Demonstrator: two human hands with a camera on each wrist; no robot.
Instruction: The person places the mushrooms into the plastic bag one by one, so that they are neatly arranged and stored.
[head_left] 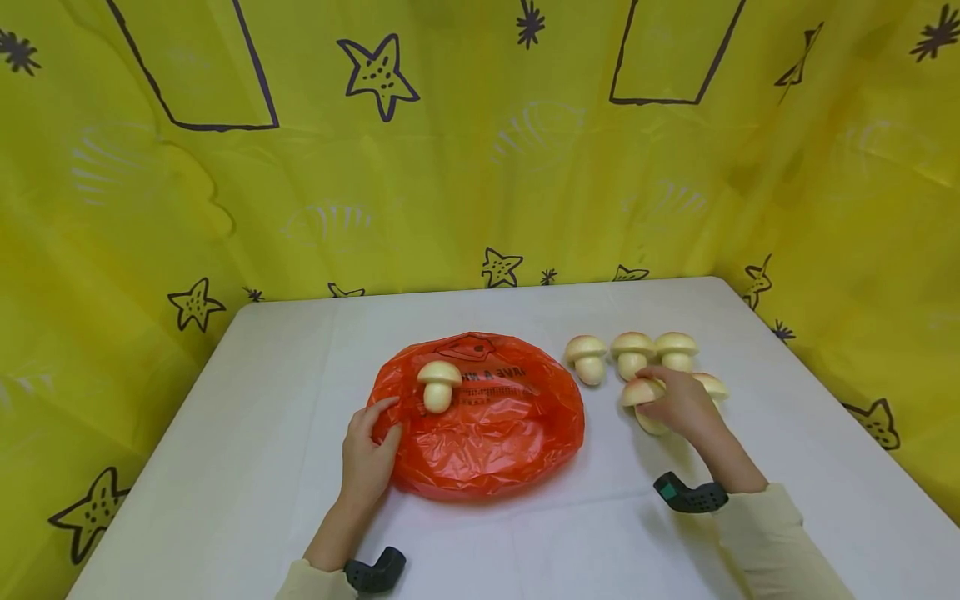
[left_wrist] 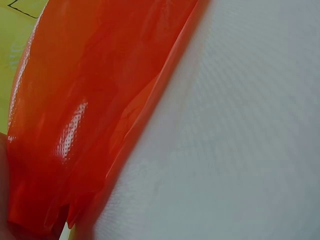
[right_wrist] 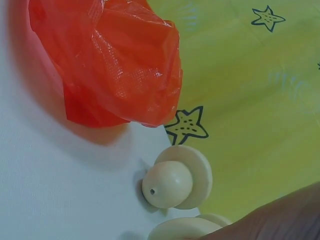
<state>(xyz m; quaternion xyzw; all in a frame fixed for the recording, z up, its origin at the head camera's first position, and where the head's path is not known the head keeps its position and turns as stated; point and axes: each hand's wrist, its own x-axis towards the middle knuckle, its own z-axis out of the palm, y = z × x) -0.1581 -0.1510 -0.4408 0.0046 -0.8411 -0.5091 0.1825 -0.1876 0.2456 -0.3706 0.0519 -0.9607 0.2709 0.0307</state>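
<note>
A red plastic bag (head_left: 487, 454) lies on the table with its mouth spread. A toy mushroom (head_left: 438, 396), cream with a rounded cap, is at the bag's left part. My left hand (head_left: 365, 454) holds the bag's left edge, thumb and fingers bent around it. In the left wrist view the bag's wall (left_wrist: 100, 100) rises beside a sliver of the hand. On the right, my right hand (head_left: 684, 404) grips another toy mushroom (head_left: 636, 392) by its cap, its fingers partly covering it. In the right wrist view a small hole shows in the stem of a mushroom (right_wrist: 170, 182).
Behind the right hand stand three mushrooms in a row: left (head_left: 587, 360), middle (head_left: 632, 354) and right (head_left: 677, 350). One more mushroom (head_left: 712, 387) is partly hidden by the hand. A yellow patterned curtain (head_left: 450, 192) hangs around the white table (head_left: 247, 467).
</note>
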